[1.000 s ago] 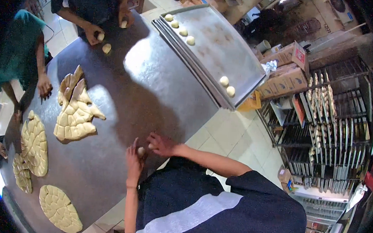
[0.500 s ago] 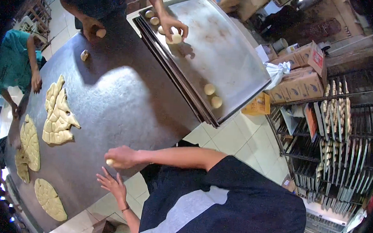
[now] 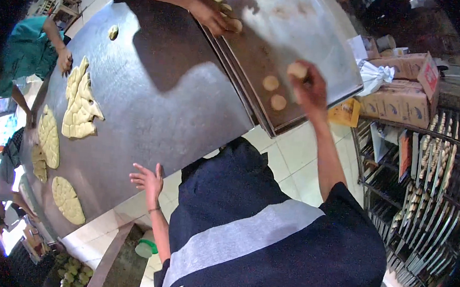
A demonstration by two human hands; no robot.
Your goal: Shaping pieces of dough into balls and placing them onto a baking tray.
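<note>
My right hand (image 3: 312, 90) is closed round a pale dough ball (image 3: 297, 70) above the metal baking tray (image 3: 322, 48). Two more dough balls, one at the upper spot (image 3: 270, 83) and one below it (image 3: 279, 102), lie on the tray to the left of that hand. Empty, with fingers spread, my left hand (image 3: 148, 181) hovers at the near edge of the metal worktable (image 3: 151, 122). Across from me a co-worker's hand (image 3: 211, 15) touches a dough ball (image 3: 233, 25) on the tray's far left part.
Scored flat dough pieces (image 3: 79, 101) lie at the table's left, where a person in green (image 3: 31, 49) stands. A small dough lump (image 3: 113, 32) sits farther off. To the right are cardboard boxes (image 3: 395, 104) and a rack (image 3: 424, 184) holding trays.
My right hand has swung from beside my left hand over to the tray, carrying a dough ball. The co-worker's hand over the table has moved to the tray's row of balls.
</note>
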